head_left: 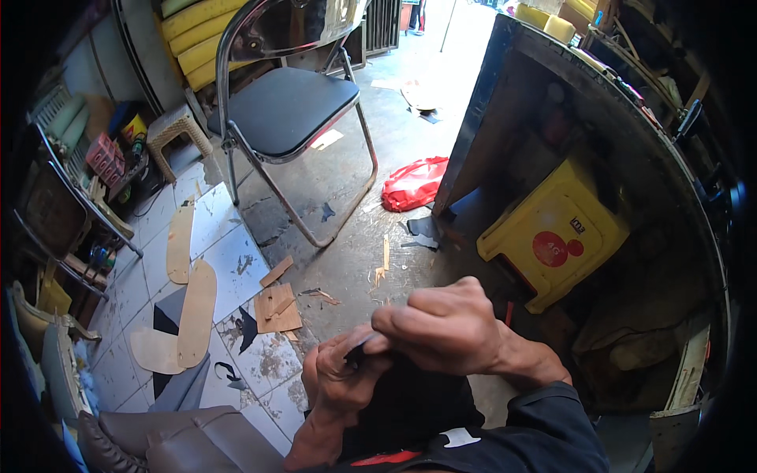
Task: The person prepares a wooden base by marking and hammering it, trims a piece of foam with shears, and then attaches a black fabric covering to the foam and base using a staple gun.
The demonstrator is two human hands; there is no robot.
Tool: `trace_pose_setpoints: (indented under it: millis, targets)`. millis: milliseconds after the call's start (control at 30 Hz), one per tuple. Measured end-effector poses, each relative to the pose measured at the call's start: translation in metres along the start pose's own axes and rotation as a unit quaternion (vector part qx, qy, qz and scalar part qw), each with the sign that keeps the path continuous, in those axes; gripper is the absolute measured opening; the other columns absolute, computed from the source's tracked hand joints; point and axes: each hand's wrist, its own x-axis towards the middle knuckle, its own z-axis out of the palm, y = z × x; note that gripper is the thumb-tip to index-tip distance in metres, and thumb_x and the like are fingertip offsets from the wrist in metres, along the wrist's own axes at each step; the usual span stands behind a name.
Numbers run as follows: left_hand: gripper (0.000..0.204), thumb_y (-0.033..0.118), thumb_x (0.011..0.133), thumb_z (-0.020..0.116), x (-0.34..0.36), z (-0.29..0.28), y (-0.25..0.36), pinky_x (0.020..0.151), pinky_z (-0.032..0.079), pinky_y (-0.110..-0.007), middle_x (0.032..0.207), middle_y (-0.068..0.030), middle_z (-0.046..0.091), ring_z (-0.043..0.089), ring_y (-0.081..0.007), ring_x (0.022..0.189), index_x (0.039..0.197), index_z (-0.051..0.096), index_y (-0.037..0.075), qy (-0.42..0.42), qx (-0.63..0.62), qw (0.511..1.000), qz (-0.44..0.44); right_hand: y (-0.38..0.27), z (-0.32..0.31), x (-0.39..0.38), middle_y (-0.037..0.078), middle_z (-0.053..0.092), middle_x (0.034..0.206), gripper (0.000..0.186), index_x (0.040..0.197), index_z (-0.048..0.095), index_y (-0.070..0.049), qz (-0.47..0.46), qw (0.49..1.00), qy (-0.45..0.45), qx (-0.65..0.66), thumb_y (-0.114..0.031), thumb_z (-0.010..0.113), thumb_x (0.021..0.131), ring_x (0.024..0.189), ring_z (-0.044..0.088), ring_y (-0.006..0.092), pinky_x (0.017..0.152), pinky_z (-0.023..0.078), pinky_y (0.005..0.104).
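Note:
Close in front of my body, both hands are drawn together over my dark-clothed lap. My left hand [343,370] is closed, with a small dark piece [359,347] showing between its thumb and fingers; its kind is too small to tell. My right hand [441,327] makes a fist right beside it, knuckles up, its fingertips meeting the left hand's fingers. What the right fingers grip, if anything, is hidden behind them.
A folding chair [288,110] stands ahead. Rounded pale boards [197,311], a square wooden piece [277,307] and dark scraps lie at left. Brown upholstery [181,441] is nearest. A red plastic bag [414,185] and yellow stool [556,236] sit by the dark table [481,102].

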Motion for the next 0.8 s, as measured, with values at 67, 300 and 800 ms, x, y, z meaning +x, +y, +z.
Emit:
trace_pose_setpoints:
  millis: [67,300,800]
  targets:
    - [0.028,0.019,0.089,0.077,-0.001,-0.006,-0.002,0.074,0.055,-0.029,0.088,-0.0086,0.075,0.071,-0.0175,0.078,0.111,0.072,0.004,-0.009,0.008,0.996,-0.084,0.008,0.003,0.003,0.003,0.052,0.063,0.017,0.099,0.073,-0.008,0.055,0.995,-0.013,0.078,-0.016,0.079,0.085,0.05,0.055,0.0145,0.044,0.039,0.0323]
    - [0.039,0.042,0.089,0.079,-0.007,-0.017,-0.003,0.064,0.053,-0.029,0.073,-0.004,0.073,0.068,-0.0126,0.069,0.094,0.077,0.004,-0.02,-0.037,0.988,-0.149,0.015,0.008,0.011,0.005,0.065,0.072,0.024,0.097,0.071,-0.003,0.252,0.902,-0.141,0.32,-0.026,0.065,0.102,0.068,0.063,0.0102,0.06,0.047,0.0293]
    - [0.038,0.033,0.082,0.087,-0.003,-0.001,0.011,0.061,0.054,-0.031,0.067,-0.0092,0.07,0.07,-0.0172,0.061,0.083,0.071,-0.001,0.027,0.074,0.98,-0.181,0.043,0.04,-0.002,-0.002,0.07,0.097,0.041,0.121,0.068,-0.005,0.477,0.565,-0.259,0.621,-0.042,0.061,0.103,0.083,0.064,0.0028,0.07,0.051,0.0193]
